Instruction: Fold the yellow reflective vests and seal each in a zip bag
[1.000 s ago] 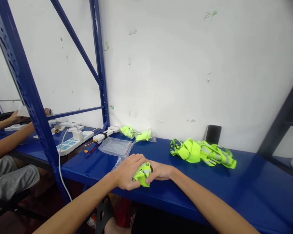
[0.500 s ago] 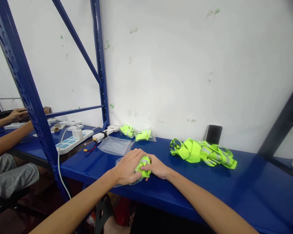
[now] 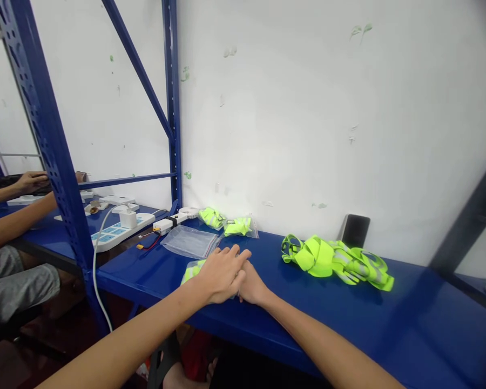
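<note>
A clear plastic bag with a neon-yellow reflective strap [image 3: 191, 271] inside lies at the front edge of the blue shelf. My left hand [image 3: 222, 274] is over the bag with its fingers bent, gripping its right part. Against it, my right hand [image 3: 251, 284] is closed at the bag's right end, its fingertips mostly hidden by the left hand. Further right lies a loose bundle of neon-yellow reflective straps [image 3: 319, 255], touched by neither hand.
Behind my hands lie a flat clear zip bag [image 3: 190, 241] and two filled bags [image 3: 238, 226]. A dark phone [image 3: 355, 230] leans on the wall. To the left are a small white fan [image 3: 186, 213], a power strip [image 3: 117, 233], a blue upright [image 3: 52, 135] and another person's arms [image 3: 20, 221].
The neon strap between my hands is now inside the bag and mostly covered. My hands have drawn together at the bag's right end, and the filled part shows at the left.
</note>
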{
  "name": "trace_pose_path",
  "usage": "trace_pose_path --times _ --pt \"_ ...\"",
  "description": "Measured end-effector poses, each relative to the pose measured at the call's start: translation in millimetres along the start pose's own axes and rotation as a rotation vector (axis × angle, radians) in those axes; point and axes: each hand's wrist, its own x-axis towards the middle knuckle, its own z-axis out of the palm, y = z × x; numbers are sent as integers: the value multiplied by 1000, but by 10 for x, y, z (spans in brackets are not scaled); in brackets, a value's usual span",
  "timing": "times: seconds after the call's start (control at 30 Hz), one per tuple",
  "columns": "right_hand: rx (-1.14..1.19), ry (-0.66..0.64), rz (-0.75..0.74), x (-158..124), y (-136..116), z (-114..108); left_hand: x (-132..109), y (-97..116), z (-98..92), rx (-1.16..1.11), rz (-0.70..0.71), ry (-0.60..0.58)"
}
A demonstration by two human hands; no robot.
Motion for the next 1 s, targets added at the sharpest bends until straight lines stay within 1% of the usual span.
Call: trace_pose_path --times 0.1,0.2,0.27,0.33,0.37,0.43,0.53,0.63,0.7,0.77,0.83,0.93,1.0 --pt "82 -105 14 -14 -17 -91 12 -64 -22 -98 -35 -53" --pt "305 -293 121 -20 -59 -241 5 -181 -79 -217 -65 -55" --pt "417 -390 178 -11 -77 -318 -9 -250 -125 -278 -66 -42" --pt "432 -422 194 11 -70 -345 -20 -281 -160 -312 -46 -49" --pt "407 -407 191 25 -56 -338 -21 -276 -168 -312 -31 -58" --pt "328 -331 167 47 -16 -290 -10 -220 -165 -272 10 -73" --pt "234 -160 87 51 32 -176 28 -66 -110 -132 60 -45" --pt "182 -39 19 29 38 -74 46 70 -25 -14 57 -30" --pt "149 5 -4 23 34 -41 38 105 14 -2 18 -24" --pt "114 33 -23 32 39 -38 27 83 10 -66 -32 -13" --pt "94 46 -19 51 57 -54 30 -1 -46 -221 -76 -35" --pt "82 113 9 79 86 -67 55 -218 -181 -546 -137 -133" --pt "89 163 13 83 88 -55 59 -367 -240 -658 -174 -171"
